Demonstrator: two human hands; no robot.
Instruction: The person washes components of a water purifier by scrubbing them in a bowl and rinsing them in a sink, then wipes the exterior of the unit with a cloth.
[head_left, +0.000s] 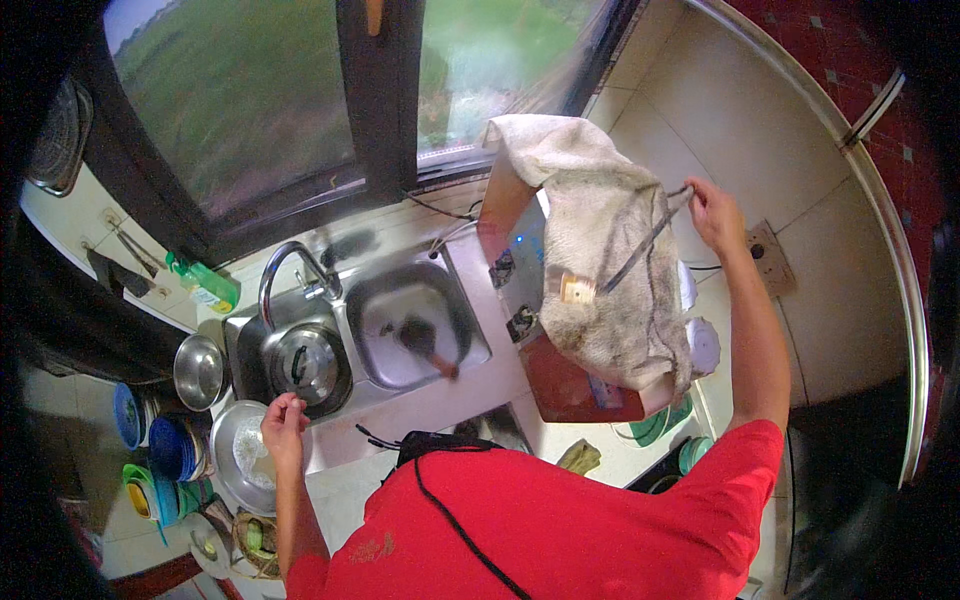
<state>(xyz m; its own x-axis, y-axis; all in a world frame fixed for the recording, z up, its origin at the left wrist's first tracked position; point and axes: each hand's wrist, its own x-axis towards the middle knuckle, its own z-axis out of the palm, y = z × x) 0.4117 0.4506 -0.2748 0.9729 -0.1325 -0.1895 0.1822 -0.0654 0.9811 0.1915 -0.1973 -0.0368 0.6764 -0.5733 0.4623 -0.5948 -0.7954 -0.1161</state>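
Observation:
My right hand (716, 216) pinches one end of a thin dark strip (637, 255), which slants down across a beige, stained towel (600, 202). Near the strip's lower end is a small pale tag-like piece (576, 289); whether they join, I cannot tell. The towel drapes over a reddish-brown boxy appliance (570, 386), hiding much of its top. A small blue light glows on its panel. My left hand (285, 424) has its fingers curled together, with nothing visible in them. It hovers by the metal lid (307, 364) of a pot in the left sink basin.
A brush-like tool (424, 345) lies in the right basin (472, 360). A curved faucet (274, 277) and a green bottle (210, 285) stand behind. To the left are a metal bowl (199, 371), a basin of sudsy water (251, 457) and blue bowls (171, 446). A wall socket (769, 259) is at right.

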